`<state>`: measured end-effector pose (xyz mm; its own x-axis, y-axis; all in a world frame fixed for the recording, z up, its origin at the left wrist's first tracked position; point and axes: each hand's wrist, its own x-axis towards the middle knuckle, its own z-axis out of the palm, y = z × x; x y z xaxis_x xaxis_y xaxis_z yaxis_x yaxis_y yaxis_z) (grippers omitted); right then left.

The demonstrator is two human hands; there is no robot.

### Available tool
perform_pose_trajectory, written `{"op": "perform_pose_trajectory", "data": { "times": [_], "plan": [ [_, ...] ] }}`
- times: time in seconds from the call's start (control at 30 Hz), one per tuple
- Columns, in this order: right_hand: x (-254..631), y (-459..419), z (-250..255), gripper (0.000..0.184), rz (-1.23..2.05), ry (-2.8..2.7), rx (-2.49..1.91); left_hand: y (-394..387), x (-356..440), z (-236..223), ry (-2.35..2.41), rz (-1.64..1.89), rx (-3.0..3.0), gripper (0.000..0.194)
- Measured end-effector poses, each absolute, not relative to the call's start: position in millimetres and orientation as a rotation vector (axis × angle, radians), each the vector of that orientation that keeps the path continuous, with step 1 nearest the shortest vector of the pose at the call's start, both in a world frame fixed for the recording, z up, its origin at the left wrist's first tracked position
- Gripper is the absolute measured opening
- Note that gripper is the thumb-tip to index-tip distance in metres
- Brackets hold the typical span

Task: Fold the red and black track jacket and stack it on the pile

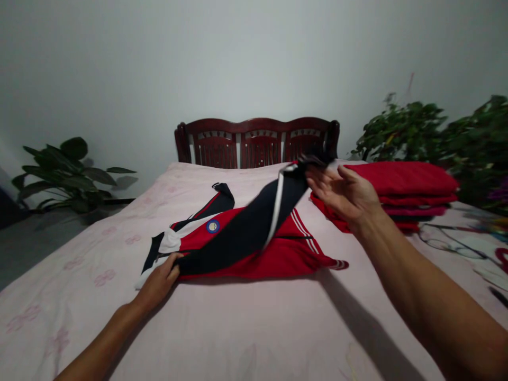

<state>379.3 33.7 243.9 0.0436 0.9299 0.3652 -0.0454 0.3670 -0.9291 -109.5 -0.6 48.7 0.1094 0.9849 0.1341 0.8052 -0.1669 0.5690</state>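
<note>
Jacket (286,260): just one, it was lying mid-bed (238,328)
Hands: two; left hand (162,279) was clamped on a dark sleeve (238,235) at its left end, right hand (344,194) was palm-up by the blurry far cuff (315,159), couldn't tell if it gripped
Clothes stack (413,179): one, folded, mostly red, sat right
Glasses (456,250): one pair, near right of that
Looks: body was red, white toward the left, one round blue badge (212,226), one sleeve lifted across, other bent on the far side

Dim light, dark corners, soft shadow (371,330) across the bedspread (238,323), blurry sleeve end (313,160).
</note>
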Motion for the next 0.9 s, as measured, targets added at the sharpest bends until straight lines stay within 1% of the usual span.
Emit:
{"op": "perform_pose_trajectory", "data": {
  "times": [0.03, 0.1, 0.23, 0.27, 0.3, 0.37, 0.43, 0.5, 0.53, 0.6, 0.67, 0.73, 0.8, 0.9],
  "plan": [
    [368.4, 48.9, 247.6, 0.047, 1.007, -1.256, -0.845, 5.3, -111.2, 50.8, 1.77, 0.712, 2.001, 0.034],
    [353.6, 64.4, 238.3, 0.052, 1.068, -1.259, -0.88, 13.6, -114.0, 55.2, 1.77, 0.682, 1.96, 0.043],
    [356.1, 39.2, 172.5, 0.056, 0.972, -1.529, -1.258, 12.9, -109.1, 59.8, 1.88, 0.467, 1.994, 0.065],
    [362.9, 25.4, 153.7, 0.056, 0.941, -1.615, -1.339, 10.1, -105.0, 59.3, 1.945, 0.432, 2.022, 0.068],
    [371.4, 10.6, 136.3, 0.057, 0.89, -1.711, -1.415, 7.1, -100.3, 58.3, 2.008, 0.412, 2.063, 0.066],
    [390.5, -18.4, 107.7, 0.062, 0.784, -1.921, -1.539, 1.9, -90.5, 55.4, 2.1, 0.406, 2.176, 0.052],
    [407.1, -41.6, 87.6, 0.07, 0.653, -2.079, -1.601, 0.0, -83.5, 53.1, 2.161, 0.391, 2.305, 0.041],
    [417.3, -55.6, 75.1, 0.075, 0.54, -2.178, -1.639, 2.1, -81.1, 53.2, 2.225, 0.361, 2.383, 0.037],
    [420.1, -58.7, 71.3, 0.072, 0.489, -2.211, -1.663, 4.1, -81.7, 54.5, 2.261, 0.352, 2.391, 0.036],
    [423.7, -57.9, 68.1, 0.059, 0.374, -2.239, -1.733, 8.9, -86.2, 59.5, 2.319, 0.39, 2.34, 0.036],
    [429.1, -51.2, 68.9, 0.05, 0.207, -2.217, -1.792, 12.5, -95.1, 65.5, 2.351, 0.529, 2.192, 0.038],
    [438.9, -44.1, 69.7, 0.046, 0.025, -2.137, -1.816, 13.2, -108.8, 69.3, 2.29, 0.722, 2.01, 0.038],
    [450.8, -41.3, 66.5, 0.048, -0.062, -2.086, -1.796, 10.3, -126.7, 69.0, 2.087, 0.866, 1.908, 0.033],
    [462.8, -48.4, 55.5, 0.051, 0.061, -2.177, -1.716, -0.8, -153.6, 64.7, 1.756, 0.834, 1.899, 0.024]
  ]
}}
